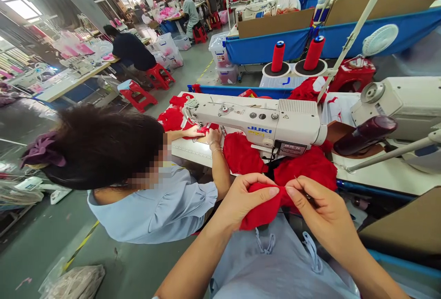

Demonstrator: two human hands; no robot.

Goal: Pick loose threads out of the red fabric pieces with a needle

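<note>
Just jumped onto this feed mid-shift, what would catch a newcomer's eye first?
The red fabric pinched between the left hand and right hand, low in the middle. Just beyond it, a white sewing machine stands amid more red cloth, with a co-worker in light blue sewing at its needle end. Two red thread cones stand behind it.

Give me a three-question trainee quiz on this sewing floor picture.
1. True or false: the left hand and the right hand both pinch the red fabric piece.
2. The thread cones behind the sewing machine carry thread of which colour? A green, B red, C yellow.
3. Fill in: the blue brand lettering on the sewing machine reads ____.
Key: 1 true; 2 B; 3 JUKI.
</note>
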